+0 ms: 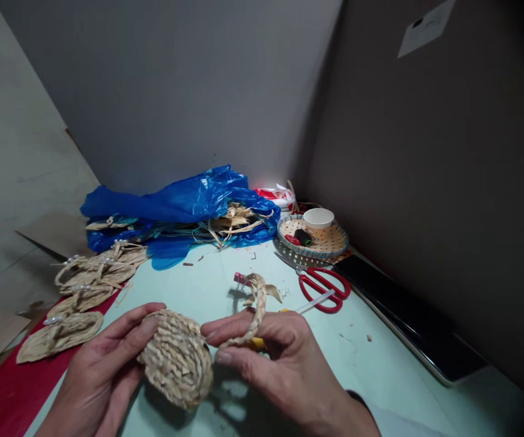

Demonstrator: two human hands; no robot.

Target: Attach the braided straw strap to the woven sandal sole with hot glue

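Note:
My left hand (102,370) grips a coiled, braided straw piece (178,359) from the left, fingers curled over its top edge. My right hand (275,358) pinches the loose braided strip (257,306) that runs up from the coil and ends at a pink clip (241,279). A yellow object (258,344) shows partly under my right fingers. Both hands hover just above the pale green table (380,364).
Finished woven straw sandals (84,291) lie at the left on a red cloth (7,394). A blue plastic bag (184,209) with straw sits at the back. Red scissors (323,288), a woven tray (314,240) with a white cup (318,217), and a dark flat device (412,318) are at the right.

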